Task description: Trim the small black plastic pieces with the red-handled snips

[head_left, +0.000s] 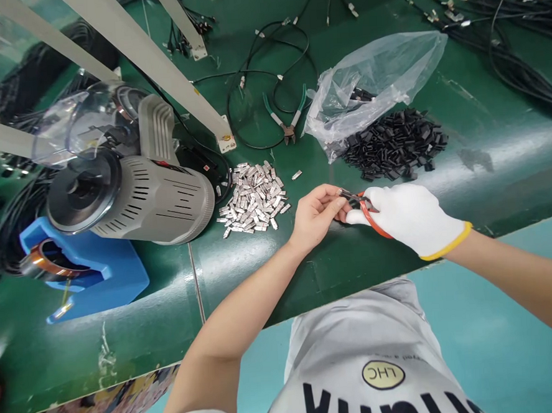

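My right hand (400, 214), in a white knit glove with a yellow cuff, is closed around red-handled pliers (374, 220). Their dark jaws point left, up against the fingertips of my bare left hand (318, 213). Those fingers are pinched together at the jaws, and whatever small piece they hold is mostly hidden. Left of my left hand lies a pile of small silver metal connectors (255, 196), with a single connector (296, 175) apart from it. Beyond my right hand is a heap of small black plastic housings (396, 146), partly under a clear plastic bag (380, 75).
Green-handled cutters (289, 131) lie open-jawed near a looped black cable (232, 109). To the left stand a grey machine (154, 198) and a blue tape dispenser (121, 272). White metal posts (155, 58) rise from the green table (280, 275). Black cables (519, 61) lie at far right.
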A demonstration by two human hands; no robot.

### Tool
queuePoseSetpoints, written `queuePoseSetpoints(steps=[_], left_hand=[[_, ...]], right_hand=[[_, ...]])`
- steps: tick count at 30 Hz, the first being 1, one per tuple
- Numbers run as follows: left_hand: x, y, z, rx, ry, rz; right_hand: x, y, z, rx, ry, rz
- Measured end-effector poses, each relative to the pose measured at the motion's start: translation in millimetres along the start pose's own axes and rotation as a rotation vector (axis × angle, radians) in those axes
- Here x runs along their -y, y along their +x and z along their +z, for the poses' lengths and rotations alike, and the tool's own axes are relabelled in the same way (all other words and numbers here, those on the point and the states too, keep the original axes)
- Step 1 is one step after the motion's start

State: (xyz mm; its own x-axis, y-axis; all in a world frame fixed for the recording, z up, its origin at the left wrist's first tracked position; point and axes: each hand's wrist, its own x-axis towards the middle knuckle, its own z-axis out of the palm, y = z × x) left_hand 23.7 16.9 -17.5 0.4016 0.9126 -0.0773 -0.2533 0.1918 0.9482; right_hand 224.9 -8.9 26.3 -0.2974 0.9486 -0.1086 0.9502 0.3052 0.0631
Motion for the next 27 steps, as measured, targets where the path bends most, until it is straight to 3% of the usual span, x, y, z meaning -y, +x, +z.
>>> queuePoseSetpoints(steps=[7, 12, 24, 27], left_hand=[[0.9, -0.3, -2.1, 0.013, 0.026, -0.013], [0.5, -0.9, -1.8, 0.018, 0.024, -0.015], [6.9, -4.2, 1.6, 0.025, 0.059, 0.010], [8.8, -4.6, 1.9, 0.026, 0.072, 0.018]], right_hand=[[-2.6, 3.7, -8.7, -0.109, -0.034, -0.106], [-1.3, 5.1, -13.9, -0.101, -0.067, -0.135], [5.8, 4.8, -36.2, 0.261, 0.003, -0.032], [4.2, 3.4, -36.0, 0.276, 0.036, -0.033]])
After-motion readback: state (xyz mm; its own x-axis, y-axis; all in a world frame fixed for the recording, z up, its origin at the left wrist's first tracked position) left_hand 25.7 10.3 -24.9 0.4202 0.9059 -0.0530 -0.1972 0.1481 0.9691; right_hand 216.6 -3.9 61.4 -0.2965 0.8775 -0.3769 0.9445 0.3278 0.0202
